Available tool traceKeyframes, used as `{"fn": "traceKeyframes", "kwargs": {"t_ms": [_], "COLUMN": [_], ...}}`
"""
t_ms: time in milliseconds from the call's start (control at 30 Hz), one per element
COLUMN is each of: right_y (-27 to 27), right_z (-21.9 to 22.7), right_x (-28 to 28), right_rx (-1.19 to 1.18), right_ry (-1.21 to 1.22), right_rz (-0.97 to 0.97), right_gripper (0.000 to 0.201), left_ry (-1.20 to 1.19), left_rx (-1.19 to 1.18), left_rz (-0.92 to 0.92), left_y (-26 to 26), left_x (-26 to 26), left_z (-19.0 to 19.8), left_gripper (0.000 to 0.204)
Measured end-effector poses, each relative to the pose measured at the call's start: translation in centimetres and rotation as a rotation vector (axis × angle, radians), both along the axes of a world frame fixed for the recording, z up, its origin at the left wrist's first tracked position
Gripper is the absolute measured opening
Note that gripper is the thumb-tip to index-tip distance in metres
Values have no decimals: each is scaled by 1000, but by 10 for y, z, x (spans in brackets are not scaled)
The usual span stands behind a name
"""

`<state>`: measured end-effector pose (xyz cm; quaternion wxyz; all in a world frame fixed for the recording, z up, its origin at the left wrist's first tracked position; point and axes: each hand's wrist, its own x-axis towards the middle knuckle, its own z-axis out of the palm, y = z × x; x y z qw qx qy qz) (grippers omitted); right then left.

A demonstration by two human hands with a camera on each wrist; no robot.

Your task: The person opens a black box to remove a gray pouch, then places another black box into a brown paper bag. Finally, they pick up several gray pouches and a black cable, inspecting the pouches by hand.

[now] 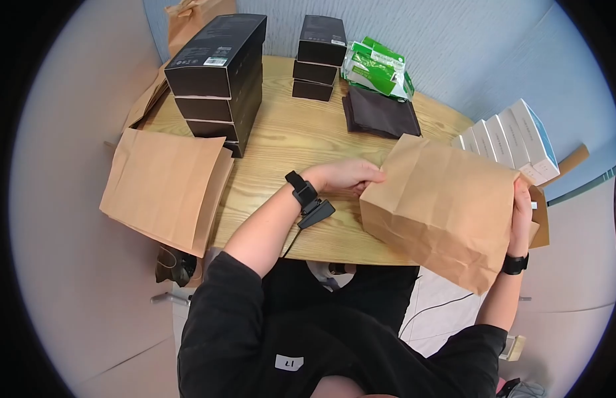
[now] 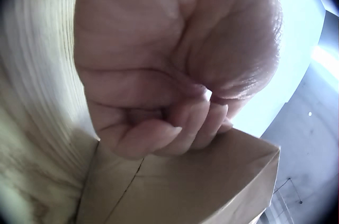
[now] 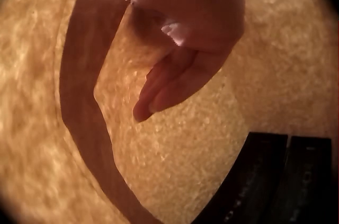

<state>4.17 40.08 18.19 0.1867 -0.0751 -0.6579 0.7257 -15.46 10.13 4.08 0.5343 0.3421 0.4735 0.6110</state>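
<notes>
Bag (image 1: 447, 205) of creased brown paper, boxy in form, sits tilted at the near edge of the wood-grained table (image 1: 281, 126). Left hand (image 1: 348, 176): fingers curled, gripping the bag's left edge, thumb on the paper. Right hand (image 1: 522, 209): gripping the bag's right edge; the right wrist view shows a serrated edge beside this hand. Dark boxes (image 3: 249, 181) with faint lettering stand against lit, mottled brown paper in that view.

Second bag (image 1: 165, 182), flat-sided with a sharp fold: left of the bag, well apart. Large boxes (image 1: 215, 79), black and square-cornered: stacked beyond and left of the bag. Small boxes (image 1: 318, 56), also black: stacked beyond the bag. Black sheet (image 1: 382, 113), flat, material unclear: just beyond the bag. Green packets (image 1: 381, 69), glossy and crinkled: behind that sheet. White boxes (image 1: 510, 139), smooth, in a leaning row: beyond the bag's right edge
</notes>
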Motion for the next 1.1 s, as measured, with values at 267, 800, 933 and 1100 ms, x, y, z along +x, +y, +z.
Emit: {"fn": "traceKeyframes", "kwargs": {"t_ms": [267,800,933,1100], "right_y": [27,21,31,49], "right_z": [-90,-204,-201,-191], "right_x": [25,-54,-28,4], "right_rx": [-316,-546,-548,-543], "right_ry": [-155,-255,-264,-256], "right_rz": [0,217,164,79], "right_gripper": [24,28,28,28], "left_ry": [78,-137,-40,-26], "left_rx": [14,10,10,44], "left_rz": [500,170,148,168], "left_y": [-40,-22,-12,-2], "left_x": [-34,-33,-31,-9], "left_z": [17,-19,-26,-8], "left_gripper": [31,25,27,30]}}
